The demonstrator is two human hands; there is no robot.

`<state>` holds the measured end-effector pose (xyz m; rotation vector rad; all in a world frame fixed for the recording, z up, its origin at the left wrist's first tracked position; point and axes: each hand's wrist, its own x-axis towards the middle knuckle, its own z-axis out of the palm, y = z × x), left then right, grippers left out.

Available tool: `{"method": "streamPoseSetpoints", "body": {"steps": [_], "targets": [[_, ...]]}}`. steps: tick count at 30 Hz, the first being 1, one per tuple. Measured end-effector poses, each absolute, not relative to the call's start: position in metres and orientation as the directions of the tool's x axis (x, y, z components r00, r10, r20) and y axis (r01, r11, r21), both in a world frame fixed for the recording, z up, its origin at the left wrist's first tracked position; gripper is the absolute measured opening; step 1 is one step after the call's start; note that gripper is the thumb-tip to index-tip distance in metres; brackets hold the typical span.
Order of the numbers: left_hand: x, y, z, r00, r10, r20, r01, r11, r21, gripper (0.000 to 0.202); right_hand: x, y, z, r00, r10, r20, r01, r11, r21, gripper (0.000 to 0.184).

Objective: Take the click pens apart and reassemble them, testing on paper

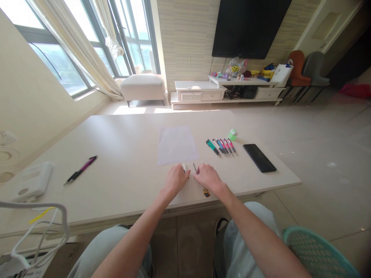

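Both my hands rest on the white table [121, 162] near its front edge, just below a sheet of white paper [176, 145]. My left hand [176, 180] is curled, and a short white pen piece [184, 167] sticks out from its fingertips. My right hand [208, 178] is curled too, with thin dark and silvery pen parts [195, 168] showing at its fingers. The hands are a few centimetres apart. A small yellow figure sticker [206, 192] lies by my right wrist.
A row of several coloured pens [222, 146] lies to the right of the paper, beside a green tape roll [232, 134] and a black phone [259, 157]. At the left lie a pink-black pen [80, 170], a white device [32, 181] and cables [40, 231].
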<state>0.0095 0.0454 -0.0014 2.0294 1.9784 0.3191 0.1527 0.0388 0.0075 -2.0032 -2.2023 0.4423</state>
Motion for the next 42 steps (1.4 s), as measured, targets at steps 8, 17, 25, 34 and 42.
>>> {"method": "streamPoseSetpoints", "body": {"steps": [8, 17, 25, 34, 42], "targets": [[0.009, 0.043, 0.001, 0.064, 0.995, -0.081, 0.942, -0.033, 0.333, 0.019, 0.152, 0.045, 0.004, -0.070, 0.981, -0.182, 0.944, 0.006, -0.331, 0.023], [0.003, 0.018, 0.020, 0.237, 0.967, 0.097, 0.761, -0.246, 0.600, 0.018, 0.176, 0.043, 0.025, -0.025, 0.978, 0.205, 0.230, 0.206, -0.951, 0.021], [0.003, 0.008, 0.027, 0.313, 0.944, 0.107, 0.751, -0.315, 0.580, 0.018, 0.173, 0.032, 0.032, 0.049, 0.947, 0.318, 0.111, 0.311, -0.944, 0.021], [0.005, 0.010, 0.025, 0.293, 0.950, 0.109, 0.713, -0.293, 0.637, 0.024, 0.172, 0.035, 0.029, -0.154, 0.930, 0.333, 0.374, 0.367, -0.852, 0.020], [0.007, 0.012, 0.021, 0.209, 0.974, 0.089, 0.569, -0.195, 0.799, 0.019, 0.198, 0.055, 0.014, -0.087, 0.971, 0.220, 0.770, 0.206, -0.604, 0.019]]}}
